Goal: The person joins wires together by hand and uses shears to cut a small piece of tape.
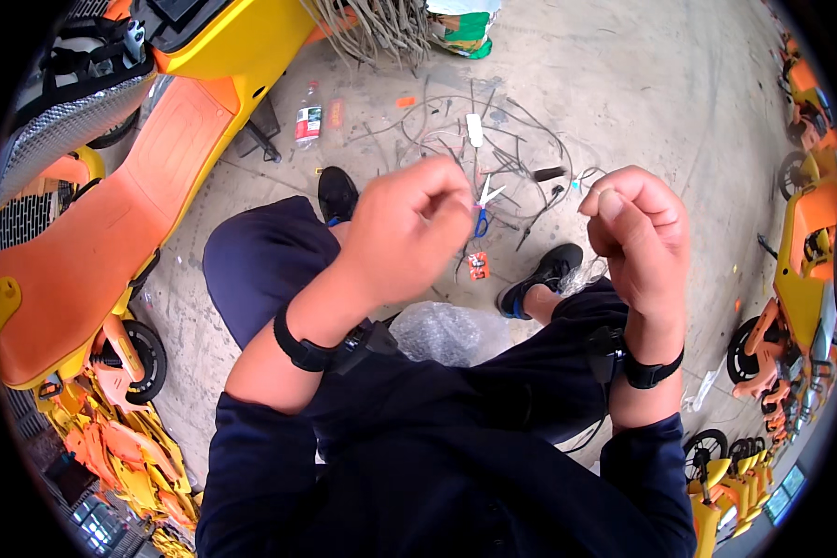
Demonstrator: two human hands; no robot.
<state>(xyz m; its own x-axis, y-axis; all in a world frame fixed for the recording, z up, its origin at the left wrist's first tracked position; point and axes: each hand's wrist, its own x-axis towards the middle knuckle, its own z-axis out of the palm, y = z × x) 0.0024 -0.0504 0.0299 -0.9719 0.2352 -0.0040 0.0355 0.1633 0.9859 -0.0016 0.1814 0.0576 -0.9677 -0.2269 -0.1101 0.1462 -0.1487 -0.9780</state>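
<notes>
You have two hands up over the floor, well apart from each other. Your left hand [405, 228] is curled into a loose fist, and I can't tell whether anything sits inside it; your right hand [642, 228] is narrow, thumb and forefinger nearly meeting, but whether they pinch something thin can't be made out. Each wrist wears one black strap — two in all. Between your hands, just right of the left one, lies one pair of scissors [482, 221] with blue handles, its two blades apart. Around it and beyond both hands spread the thin cable scraps [511, 167], too tangled to count. Among them are one white oblong piece [475, 130] beyond the left hand, one short black cylinder [550, 174] left of the right hand, and one orange-red packet [478, 266] closer to you than the scissors. One bottle [308, 121] stands or lies — I can't say which — beyond and left of your left hand. Farther past that hand are one bundle of grey cables [377, 33] and one green-and-white bag [470, 37]. One heap of clear bubble wrap [446, 333] lies nearer your body, between the hands. Your two dark shoes [338, 193] flank the scraps.
</notes>
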